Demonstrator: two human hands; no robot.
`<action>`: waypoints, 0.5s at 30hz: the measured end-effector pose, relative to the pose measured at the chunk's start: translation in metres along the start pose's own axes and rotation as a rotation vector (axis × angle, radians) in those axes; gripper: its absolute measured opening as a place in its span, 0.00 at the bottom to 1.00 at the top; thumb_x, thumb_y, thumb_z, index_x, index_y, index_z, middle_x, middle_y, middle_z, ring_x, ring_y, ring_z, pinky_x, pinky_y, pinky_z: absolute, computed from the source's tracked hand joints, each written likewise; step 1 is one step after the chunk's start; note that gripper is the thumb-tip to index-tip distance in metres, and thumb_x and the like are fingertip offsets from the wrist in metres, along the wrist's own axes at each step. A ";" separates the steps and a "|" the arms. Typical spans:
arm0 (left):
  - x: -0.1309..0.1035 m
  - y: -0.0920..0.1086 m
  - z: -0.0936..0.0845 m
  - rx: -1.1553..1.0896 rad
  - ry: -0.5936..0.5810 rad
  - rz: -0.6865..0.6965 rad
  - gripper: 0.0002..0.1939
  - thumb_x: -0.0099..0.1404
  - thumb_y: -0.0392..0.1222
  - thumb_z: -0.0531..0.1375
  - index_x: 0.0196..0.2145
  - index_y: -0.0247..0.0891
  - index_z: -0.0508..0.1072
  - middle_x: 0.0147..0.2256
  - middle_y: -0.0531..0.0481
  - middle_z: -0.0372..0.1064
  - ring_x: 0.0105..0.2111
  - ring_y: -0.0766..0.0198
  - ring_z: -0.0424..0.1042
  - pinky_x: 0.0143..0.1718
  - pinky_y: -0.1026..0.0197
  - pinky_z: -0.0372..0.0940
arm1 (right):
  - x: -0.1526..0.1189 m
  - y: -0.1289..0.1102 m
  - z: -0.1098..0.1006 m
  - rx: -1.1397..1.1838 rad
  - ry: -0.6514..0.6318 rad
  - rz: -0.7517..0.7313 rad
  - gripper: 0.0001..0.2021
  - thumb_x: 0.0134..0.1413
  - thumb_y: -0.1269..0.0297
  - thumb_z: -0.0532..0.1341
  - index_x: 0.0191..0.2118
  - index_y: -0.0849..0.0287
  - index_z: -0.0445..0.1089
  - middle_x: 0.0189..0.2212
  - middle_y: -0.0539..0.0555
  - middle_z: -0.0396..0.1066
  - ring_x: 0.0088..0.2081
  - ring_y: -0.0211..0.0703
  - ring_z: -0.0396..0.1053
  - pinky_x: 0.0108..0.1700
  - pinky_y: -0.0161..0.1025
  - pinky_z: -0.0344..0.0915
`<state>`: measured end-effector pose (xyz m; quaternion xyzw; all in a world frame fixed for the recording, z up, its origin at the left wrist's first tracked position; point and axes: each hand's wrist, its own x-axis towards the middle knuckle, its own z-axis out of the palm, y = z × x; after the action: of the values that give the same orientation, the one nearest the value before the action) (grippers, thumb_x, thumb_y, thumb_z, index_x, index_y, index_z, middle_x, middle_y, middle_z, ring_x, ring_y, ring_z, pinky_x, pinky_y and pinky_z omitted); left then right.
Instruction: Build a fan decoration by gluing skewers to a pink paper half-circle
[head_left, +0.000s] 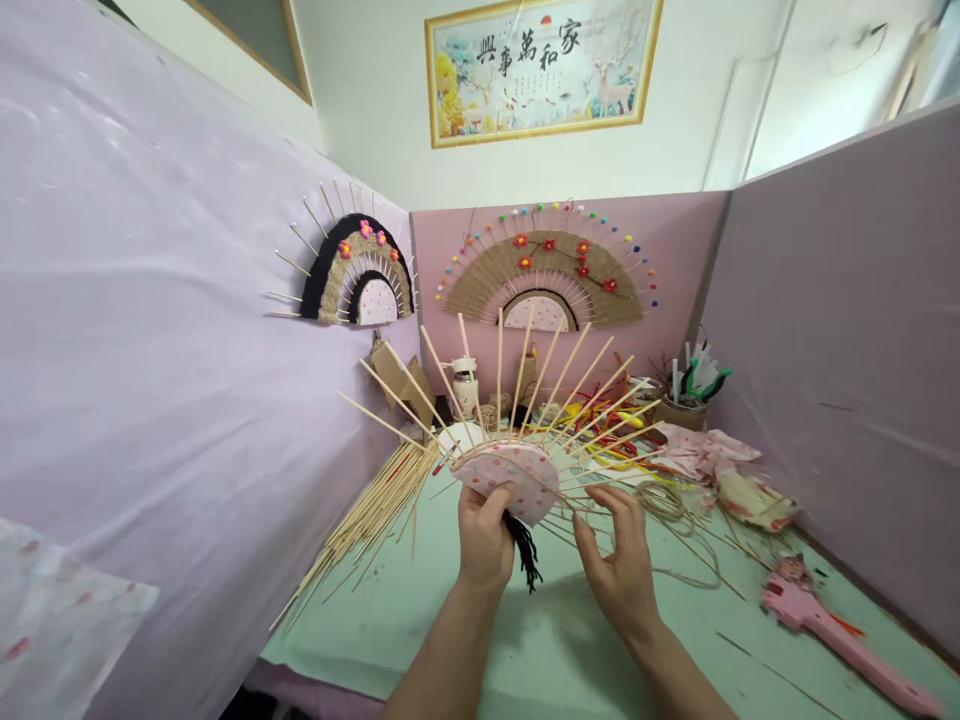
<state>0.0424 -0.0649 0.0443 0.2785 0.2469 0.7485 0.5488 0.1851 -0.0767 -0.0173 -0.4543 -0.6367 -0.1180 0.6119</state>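
Above the mint-green desk (352,625), your left hand (485,535) clamps its grip on a half-round, pink floral-fabric fan (514,468), long axis crosswise, slender wooden sticks (500,370) radiating upward, your right hand (621,555), fingertips apart, beside it.

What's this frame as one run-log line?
left hand: grip on floral base; right hand: beside base, hold unclear; wooden sticks: fanned out from base; black strands: hanging below base
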 end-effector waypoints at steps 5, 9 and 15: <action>0.004 0.000 -0.007 -0.012 0.013 -0.007 0.14 0.48 0.38 0.69 0.33 0.39 0.72 0.32 0.54 0.73 0.32 0.65 0.73 0.37 0.60 0.67 | -0.008 0.002 0.004 -0.018 -0.028 0.019 0.15 0.57 0.65 0.60 0.50 0.56 0.64 0.44 0.59 0.66 0.49 0.53 0.65 0.50 0.57 0.66; 0.008 0.001 -0.009 0.016 -0.025 -0.038 0.15 0.48 0.40 0.70 0.33 0.39 0.72 0.33 0.52 0.73 0.35 0.64 0.75 0.38 0.60 0.69 | -0.009 0.002 0.003 -0.040 -0.036 0.048 0.15 0.57 0.66 0.61 0.50 0.56 0.64 0.45 0.59 0.63 0.49 0.52 0.65 0.50 0.56 0.66; 0.011 -0.001 -0.010 0.050 -0.105 -0.047 0.16 0.47 0.38 0.72 0.35 0.40 0.74 0.34 0.51 0.75 0.35 0.63 0.75 0.40 0.58 0.69 | -0.012 0.005 0.006 -0.038 -0.058 0.083 0.14 0.58 0.68 0.59 0.50 0.56 0.64 0.45 0.59 0.63 0.49 0.50 0.64 0.50 0.54 0.66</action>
<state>0.0335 -0.0552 0.0381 0.3251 0.2428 0.7135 0.5712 0.1829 -0.0748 -0.0313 -0.4951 -0.6323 -0.0913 0.5889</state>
